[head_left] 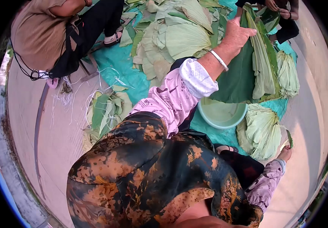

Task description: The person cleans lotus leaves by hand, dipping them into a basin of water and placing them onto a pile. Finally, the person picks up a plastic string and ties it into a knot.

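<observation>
Leaves (263,72), broad and long, are hanging over the far rim of the pale green basin (224,124), and the left hand (238,35) is seemingly gripping them near the top, some fingertips hiding from view. Well apart, low on the right, the right hand (285,153) is pinching a narrow green leaf strip (289,139), just beside the fanned leaf stack (262,131). Those blades are looking thin and easily split, so good handling is probably meaning a broad, gentle hold, supporting the length and keeping edges from snagging the basin.
</observation>
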A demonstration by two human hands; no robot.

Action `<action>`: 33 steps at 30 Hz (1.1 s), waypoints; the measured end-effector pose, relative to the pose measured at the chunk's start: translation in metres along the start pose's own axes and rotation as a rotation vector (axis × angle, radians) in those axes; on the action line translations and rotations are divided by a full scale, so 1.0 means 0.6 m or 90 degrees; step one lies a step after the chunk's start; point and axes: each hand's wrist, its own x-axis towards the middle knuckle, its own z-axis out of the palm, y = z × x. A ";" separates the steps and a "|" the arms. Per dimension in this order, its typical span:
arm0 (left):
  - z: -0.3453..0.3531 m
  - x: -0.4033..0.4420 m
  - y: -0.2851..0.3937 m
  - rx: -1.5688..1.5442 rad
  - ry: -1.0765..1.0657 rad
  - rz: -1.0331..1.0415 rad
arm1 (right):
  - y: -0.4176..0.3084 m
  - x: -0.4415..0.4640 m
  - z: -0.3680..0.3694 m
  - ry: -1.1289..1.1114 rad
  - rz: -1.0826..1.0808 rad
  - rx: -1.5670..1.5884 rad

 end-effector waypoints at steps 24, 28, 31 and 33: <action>0.021 -0.029 0.037 -0.032 0.193 -0.190 | -0.322 -0.878 0.802 -1.210 0.089 0.212; 0.027 -0.048 0.036 -0.082 0.154 -0.199 | -0.314 -0.886 0.770 -1.312 -0.163 -0.030; 0.029 -0.049 0.027 -0.222 0.127 -0.248 | -0.326 -0.758 0.753 -1.108 -0.270 -0.083; 0.048 -0.046 0.001 -0.312 0.095 -0.291 | -0.332 -0.653 0.715 -0.902 -0.292 -0.093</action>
